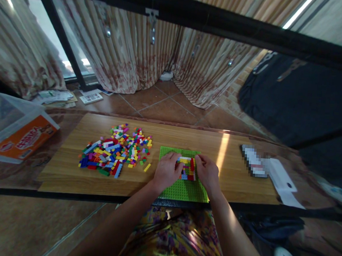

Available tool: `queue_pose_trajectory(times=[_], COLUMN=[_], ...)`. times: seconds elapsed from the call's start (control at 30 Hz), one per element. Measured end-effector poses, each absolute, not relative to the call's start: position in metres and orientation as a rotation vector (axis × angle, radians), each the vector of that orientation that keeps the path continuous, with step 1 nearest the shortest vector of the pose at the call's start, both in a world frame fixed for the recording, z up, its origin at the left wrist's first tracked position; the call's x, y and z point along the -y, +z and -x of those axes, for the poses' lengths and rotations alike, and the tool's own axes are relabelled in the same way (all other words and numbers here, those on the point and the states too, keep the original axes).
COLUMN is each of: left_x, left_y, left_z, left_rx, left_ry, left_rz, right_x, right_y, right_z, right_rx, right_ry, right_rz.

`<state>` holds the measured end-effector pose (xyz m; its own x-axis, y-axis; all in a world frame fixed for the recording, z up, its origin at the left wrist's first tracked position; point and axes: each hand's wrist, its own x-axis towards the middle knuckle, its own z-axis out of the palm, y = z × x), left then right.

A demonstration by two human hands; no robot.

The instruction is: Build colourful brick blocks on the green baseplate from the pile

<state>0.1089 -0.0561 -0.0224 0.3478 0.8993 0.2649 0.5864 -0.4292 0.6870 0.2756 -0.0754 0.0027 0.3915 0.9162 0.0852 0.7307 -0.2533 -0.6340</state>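
Note:
A green studded baseplate [173,189] lies at the front edge of the wooden board. On it stands a low build of toy bricks [189,169], with white, red, yellow and blue pieces. My left hand [167,169] grips the build from its left side, thumb and fingers bent over the edge. At the upper right corner of the build, my right hand [208,172] is closed in a pinch against it. Whether a loose brick sits inside that pinch is hidden by the fingers.
Left of the baseplate spreads a pile of loose toy bricks [108,155] on the wooden board [68,152]. A clear plastic bin [4,106] with an orange label stands at far left. Toward the right lie a blurred-out object [254,161] and a white box [282,177]. A dark bar [195,19] crosses above.

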Motion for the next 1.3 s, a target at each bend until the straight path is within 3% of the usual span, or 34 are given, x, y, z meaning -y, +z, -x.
queue_pose_trajectory(times=[0.7,1.07,1.3], left_x=[0.056,0.067,0.084], left_y=[-0.027,-0.027,-0.018], left_z=[-0.111,-0.1,-0.057], left_rx=[-1.318,-1.276,-1.342], left_ry=[0.889,1.14,1.217], left_rz=[-2.15,-1.932,-1.938], right_x=[0.081,0.088,0.095], right_y=[-0.028,-0.029,-0.033], right_z=[-0.261,-0.279,-0.282], right_rx=[1.574,1.4,1.493], right_ry=[0.176,0.435,0.309], right_rz=[1.984,1.821,1.804])
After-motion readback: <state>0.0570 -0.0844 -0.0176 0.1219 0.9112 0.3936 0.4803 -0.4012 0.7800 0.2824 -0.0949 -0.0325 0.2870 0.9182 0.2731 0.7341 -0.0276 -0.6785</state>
